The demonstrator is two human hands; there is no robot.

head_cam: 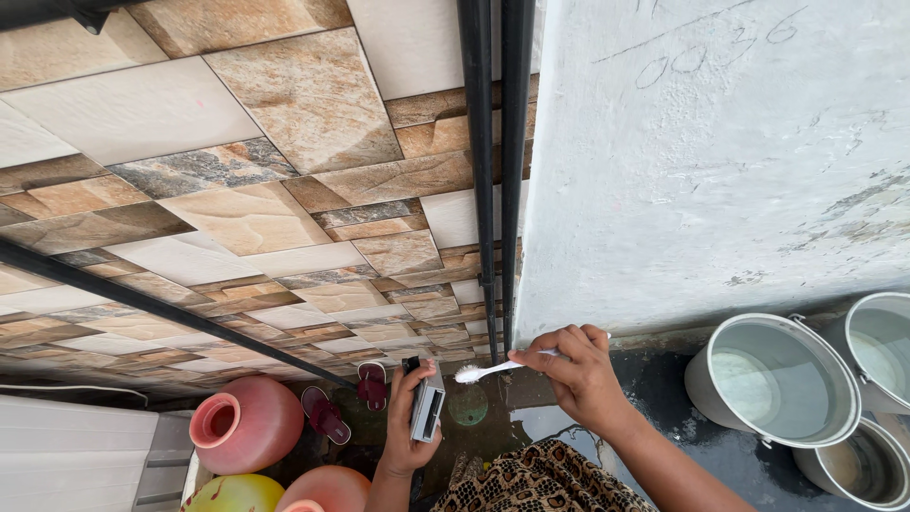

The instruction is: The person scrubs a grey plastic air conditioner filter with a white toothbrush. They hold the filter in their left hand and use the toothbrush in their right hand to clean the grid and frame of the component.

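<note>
Right grip (580,372) on white toothbrush (483,371), left grip (409,417) on grey trimmer (427,408)

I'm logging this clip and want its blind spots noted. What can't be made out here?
Head view only:
- Comb-like tool: too small to identify; left hand covers part.
- Toothbrush handle: hidden in right hand.
- Bottom pots: cut off by the frame edge.
- Right buckets: cropped by the edge.
- Floor under the patterned cloth: hidden.
</note>
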